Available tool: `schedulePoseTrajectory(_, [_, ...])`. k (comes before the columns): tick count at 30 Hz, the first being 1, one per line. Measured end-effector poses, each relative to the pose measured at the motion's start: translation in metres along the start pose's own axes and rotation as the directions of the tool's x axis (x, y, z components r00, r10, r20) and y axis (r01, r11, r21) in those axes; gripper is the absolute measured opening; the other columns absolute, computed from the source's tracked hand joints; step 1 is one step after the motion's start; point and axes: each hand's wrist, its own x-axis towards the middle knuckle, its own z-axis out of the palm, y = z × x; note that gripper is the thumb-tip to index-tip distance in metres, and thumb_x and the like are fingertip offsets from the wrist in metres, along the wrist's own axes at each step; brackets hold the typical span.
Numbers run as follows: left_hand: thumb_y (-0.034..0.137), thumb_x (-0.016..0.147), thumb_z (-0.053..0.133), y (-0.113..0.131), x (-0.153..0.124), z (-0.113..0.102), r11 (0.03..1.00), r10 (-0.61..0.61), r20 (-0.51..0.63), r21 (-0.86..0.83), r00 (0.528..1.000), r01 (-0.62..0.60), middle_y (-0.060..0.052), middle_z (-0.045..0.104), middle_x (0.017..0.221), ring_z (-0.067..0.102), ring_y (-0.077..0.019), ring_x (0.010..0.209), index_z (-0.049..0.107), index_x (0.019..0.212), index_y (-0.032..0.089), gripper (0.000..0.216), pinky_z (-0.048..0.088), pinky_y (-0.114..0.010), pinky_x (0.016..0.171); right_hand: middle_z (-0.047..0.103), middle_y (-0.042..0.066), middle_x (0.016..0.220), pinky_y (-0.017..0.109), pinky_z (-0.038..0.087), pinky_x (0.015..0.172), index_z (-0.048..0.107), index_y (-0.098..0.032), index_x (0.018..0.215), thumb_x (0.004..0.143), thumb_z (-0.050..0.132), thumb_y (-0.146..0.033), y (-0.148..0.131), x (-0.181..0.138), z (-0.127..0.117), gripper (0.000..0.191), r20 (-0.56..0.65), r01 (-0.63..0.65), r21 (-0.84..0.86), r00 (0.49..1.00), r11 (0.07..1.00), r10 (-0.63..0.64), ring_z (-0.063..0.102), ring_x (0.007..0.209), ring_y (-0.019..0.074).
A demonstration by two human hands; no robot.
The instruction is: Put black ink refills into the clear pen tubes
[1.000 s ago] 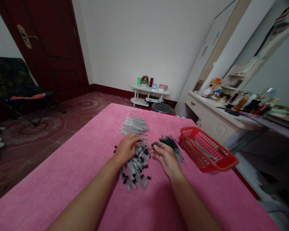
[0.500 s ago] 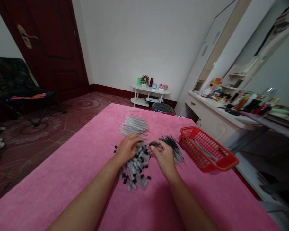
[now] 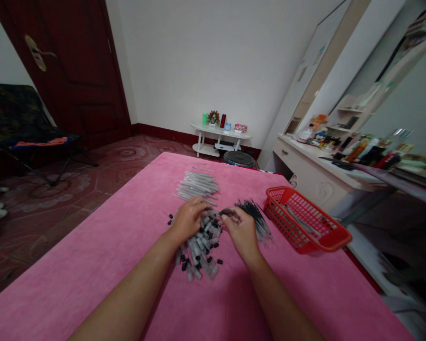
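Observation:
My left hand (image 3: 189, 218) is closed in a pinch at the top of a heap of clear pen caps (image 3: 200, 246). What its fingers grip is too small to make out. Close beside it, my right hand (image 3: 240, 225) pinches a small black pen plug (image 3: 220, 213) between thumb and fingers. Several loose black plugs (image 3: 219, 261) are mixed into the heap and scattered around it. Beyond my left hand lies a stack of clear pen barrels (image 3: 198, 184). A bundle of dark-tipped pen refills (image 3: 257, 218) lies just right of my right hand.
A red plastic basket (image 3: 298, 237) with several slim pens (image 3: 303, 221) in it stands at the right on the pink cloth (image 3: 102, 265). Further right is a white dresser (image 3: 305, 163) crowded with bottles. A low white stand (image 3: 220, 130) is against the far wall.

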Motion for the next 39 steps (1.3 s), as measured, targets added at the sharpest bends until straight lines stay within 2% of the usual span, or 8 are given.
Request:
schedulePoseTrajectory(4, [0.006,0.081,0.050,0.002,0.000,0.001,1.000,0.008,0.010,0.026,1.000,-0.008,-0.005,0.061,0.092,0.054,-0.0175,0.091,0.065,0.097,0.020,0.026,0.042,-0.029,0.080,0.065,0.003,0.074,0.026,0.052,0.059,0.059,-0.017,0.082,0.074,0.058,-0.026,0.006,0.000,0.000,0.012,0.007,0.016,-0.048,1.000,0.999,-0.015,0.066,0.064,0.0171])
schedulePoseTrajectory(8, [0.006,0.081,0.050,0.007,0.000,0.002,0.999,0.021,0.009,0.049,1.000,-0.022,-0.005,0.061,0.090,0.054,-0.0172,0.088,0.065,0.094,0.019,0.024,0.043,-0.028,0.077,0.065,0.003,0.071,0.025,0.048,0.056,0.058,-0.018,0.081,0.078,0.053,-0.026,0.013,0.000,-0.004,0.011,0.004,0.046,-0.213,0.999,0.976,-0.046,0.063,0.060,0.0159])
schedulePoseTrajectory(13, [0.005,0.080,0.050,0.012,0.000,0.003,0.998,0.008,0.046,0.067,0.999,-0.011,-0.004,0.061,0.088,0.055,-0.0171,0.087,0.066,0.092,0.019,0.025,0.043,-0.028,0.076,0.061,0.000,0.061,0.022,0.039,0.051,0.055,-0.019,0.077,0.081,0.046,-0.024,0.010,-0.001,-0.008,0.010,0.035,0.087,-0.459,0.996,0.884,-0.079,0.057,0.056,0.0145])
schedulePoseTrajectory(19, [0.006,0.078,0.053,0.012,-0.001,0.006,0.996,-0.022,0.062,0.083,0.998,0.017,-0.004,0.062,0.088,0.055,-0.0172,0.087,0.067,0.090,0.021,0.024,0.044,-0.028,0.076,0.056,0.000,0.054,0.023,0.034,0.054,0.047,-0.020,0.068,0.083,0.041,-0.021,0.002,-0.002,-0.006,0.016,0.058,0.080,-0.615,0.997,0.784,-0.056,0.052,0.052,0.0132])
schedulePoseTrajectory(23, [0.005,0.077,0.053,0.015,0.000,0.007,0.997,-0.016,0.073,0.077,0.997,0.010,-0.003,0.062,0.086,0.055,-0.0164,0.084,0.067,0.089,0.021,0.024,0.043,-0.027,0.073,0.050,-0.002,0.047,0.022,0.031,0.049,0.044,-0.020,0.062,0.089,0.034,-0.029,0.009,-0.002,-0.004,0.029,0.060,0.054,-0.584,0.998,0.810,-0.024,0.047,0.045,0.0117])
schedulePoseTrajectory(30, [0.006,0.078,0.053,0.019,0.001,0.004,0.996,-0.004,0.071,0.084,0.997,-0.002,-0.004,0.061,0.086,0.055,-0.0168,0.085,0.066,0.089,0.020,0.022,0.043,-0.027,0.074,0.044,-0.003,0.041,0.022,0.029,0.040,0.045,-0.019,0.057,0.089,0.031,-0.049,0.015,0.001,-0.007,0.046,0.059,-0.124,-0.336,0.987,0.933,0.153,0.041,0.035,0.0097])
schedulePoseTrajectory(35, [0.006,0.078,0.052,0.013,0.001,0.001,0.994,-0.054,0.042,0.093,0.998,0.050,-0.004,0.061,0.087,0.055,-0.0167,0.086,0.067,0.093,0.020,0.025,0.044,-0.028,0.076,0.059,-0.002,0.062,0.020,0.036,0.042,0.052,-0.019,0.083,0.082,0.048,-0.040,0.010,0.003,-0.011,0.022,0.105,-0.021,-0.327,0.993,0.945,0.059,0.053,0.045,0.0110])
schedulePoseTrajectory(39, [0.006,0.079,0.051,0.011,0.001,0.001,0.995,-0.046,0.057,0.088,0.997,0.041,-0.004,0.061,0.088,0.055,-0.0171,0.086,0.067,0.092,0.021,0.025,0.044,-0.028,0.076,0.058,0.000,0.057,0.020,0.037,0.047,0.054,-0.019,0.068,0.085,0.043,-0.037,0.007,0.002,-0.013,0.027,0.109,0.039,-0.467,0.994,0.883,0.014,0.054,0.049,0.0119])
